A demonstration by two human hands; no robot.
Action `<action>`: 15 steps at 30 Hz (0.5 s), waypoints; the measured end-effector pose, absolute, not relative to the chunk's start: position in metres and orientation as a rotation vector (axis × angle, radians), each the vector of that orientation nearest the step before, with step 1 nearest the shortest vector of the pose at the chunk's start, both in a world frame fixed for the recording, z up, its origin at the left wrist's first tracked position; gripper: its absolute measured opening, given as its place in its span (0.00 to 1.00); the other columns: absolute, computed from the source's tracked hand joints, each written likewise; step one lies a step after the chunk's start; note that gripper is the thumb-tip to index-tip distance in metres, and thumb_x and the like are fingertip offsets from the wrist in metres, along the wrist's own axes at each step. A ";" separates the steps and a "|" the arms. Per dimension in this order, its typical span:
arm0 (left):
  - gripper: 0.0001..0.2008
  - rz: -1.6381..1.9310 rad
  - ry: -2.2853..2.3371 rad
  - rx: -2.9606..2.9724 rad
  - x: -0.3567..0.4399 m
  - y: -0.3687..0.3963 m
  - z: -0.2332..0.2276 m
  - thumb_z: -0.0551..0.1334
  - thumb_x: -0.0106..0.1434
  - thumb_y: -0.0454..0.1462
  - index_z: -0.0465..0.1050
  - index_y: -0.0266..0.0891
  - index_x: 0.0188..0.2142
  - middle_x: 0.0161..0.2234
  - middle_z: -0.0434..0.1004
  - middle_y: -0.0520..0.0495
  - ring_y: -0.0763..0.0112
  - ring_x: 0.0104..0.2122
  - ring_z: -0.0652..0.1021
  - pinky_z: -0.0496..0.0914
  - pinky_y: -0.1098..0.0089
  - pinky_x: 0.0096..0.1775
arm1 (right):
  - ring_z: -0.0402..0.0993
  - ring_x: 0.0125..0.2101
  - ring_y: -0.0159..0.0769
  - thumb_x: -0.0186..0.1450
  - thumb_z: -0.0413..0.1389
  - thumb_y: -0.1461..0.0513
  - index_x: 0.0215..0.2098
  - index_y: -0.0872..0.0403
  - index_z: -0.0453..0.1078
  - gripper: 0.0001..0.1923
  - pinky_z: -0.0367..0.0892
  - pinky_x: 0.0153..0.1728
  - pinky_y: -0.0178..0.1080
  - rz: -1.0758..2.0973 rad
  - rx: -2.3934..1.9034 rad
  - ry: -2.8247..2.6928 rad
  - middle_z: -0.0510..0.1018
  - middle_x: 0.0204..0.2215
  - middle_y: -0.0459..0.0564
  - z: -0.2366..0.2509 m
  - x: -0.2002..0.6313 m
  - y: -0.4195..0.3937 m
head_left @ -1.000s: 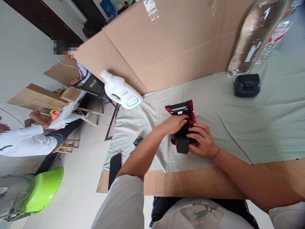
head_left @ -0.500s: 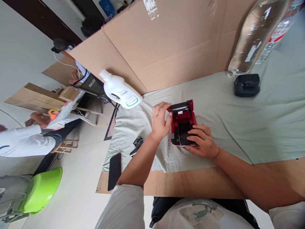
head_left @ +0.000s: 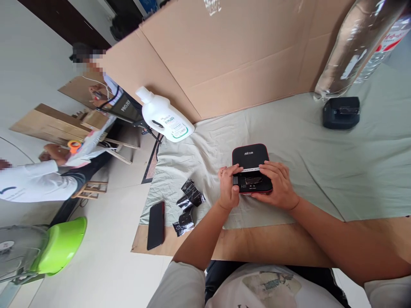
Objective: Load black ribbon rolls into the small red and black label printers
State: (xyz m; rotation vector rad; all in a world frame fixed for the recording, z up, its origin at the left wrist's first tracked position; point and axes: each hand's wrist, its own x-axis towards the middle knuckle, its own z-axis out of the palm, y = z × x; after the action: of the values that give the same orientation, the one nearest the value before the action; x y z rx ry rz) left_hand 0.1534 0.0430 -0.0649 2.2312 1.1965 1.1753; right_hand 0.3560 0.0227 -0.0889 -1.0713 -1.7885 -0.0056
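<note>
A small black and red label printer [head_left: 251, 159] lies on the pale green cloth [head_left: 321, 158] with its lid down. My left hand [head_left: 228, 188] grips its left near corner, thumb on top. My right hand [head_left: 278, 184] rests on its right near side, fingers over the top. A thin white strip shows at the lid's seam between my hands.
Crumpled black wrappers [head_left: 188, 207] and a dark phone [head_left: 156, 224] lie left of my hands. A white jug [head_left: 165, 117] lies at the back left, a second black printer [head_left: 341, 112] and clear bottles [head_left: 356, 47] at the back right. Cardboard [head_left: 231, 55] walls the back. Another person [head_left: 38, 184] sits at left.
The printer's lid, which stood open showing a red inside, is now down. My left hand came from the lid's left edge to the near corner.
</note>
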 end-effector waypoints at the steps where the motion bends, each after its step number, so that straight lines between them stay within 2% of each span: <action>1: 0.38 1.213 1.225 2.175 0.156 0.042 -0.071 0.35 0.67 0.61 0.62 0.40 0.58 0.49 0.78 0.35 0.53 0.56 0.74 0.56 0.47 0.61 | 0.73 0.54 0.55 0.56 0.65 0.42 0.56 0.51 0.65 0.37 0.63 0.57 0.58 0.003 -1.081 -1.789 0.77 0.50 0.58 -0.090 0.356 0.024; 6: 0.35 1.316 1.336 2.007 0.166 0.042 -0.088 0.34 0.67 0.61 0.65 0.41 0.51 0.48 0.76 0.35 0.53 0.57 0.73 0.61 0.47 0.60 | 0.78 0.48 0.53 0.54 0.66 0.41 0.56 0.52 0.66 0.39 0.66 0.52 0.53 -0.096 -1.095 -1.783 0.81 0.44 0.56 -0.090 0.357 0.026; 10: 0.27 1.361 1.227 2.006 0.165 0.042 -0.085 0.42 0.70 0.57 0.64 0.41 0.51 0.47 0.76 0.37 0.55 0.57 0.73 0.64 0.48 0.58 | 0.77 0.49 0.52 0.56 0.66 0.43 0.57 0.52 0.65 0.38 0.69 0.50 0.52 -0.103 -0.968 -1.782 0.80 0.45 0.57 -0.086 0.360 0.027; 13: 0.23 1.437 1.151 1.942 0.161 0.041 -0.082 0.47 0.71 0.54 0.62 0.41 0.53 0.51 0.73 0.37 0.56 0.58 0.72 0.64 0.49 0.59 | 0.73 0.52 0.51 0.65 0.55 0.42 0.57 0.52 0.64 0.31 0.69 0.52 0.54 0.068 -0.894 -1.718 0.77 0.50 0.59 -0.090 0.366 0.030; 15: 0.25 1.471 1.242 1.820 0.158 0.042 -0.082 0.49 0.69 0.56 0.61 0.41 0.55 0.59 0.67 0.34 0.54 0.61 0.68 0.63 0.49 0.61 | 0.71 0.54 0.50 0.70 0.47 0.44 0.56 0.53 0.65 0.26 0.70 0.50 0.54 0.175 -1.026 -1.557 0.73 0.54 0.61 -0.098 0.371 0.035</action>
State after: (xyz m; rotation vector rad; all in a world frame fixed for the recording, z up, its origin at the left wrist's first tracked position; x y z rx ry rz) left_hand 0.1579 0.0416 -0.0820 1.8199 1.2418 1.4705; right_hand 0.3712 0.0346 -0.0976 -1.0261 -1.5566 0.1754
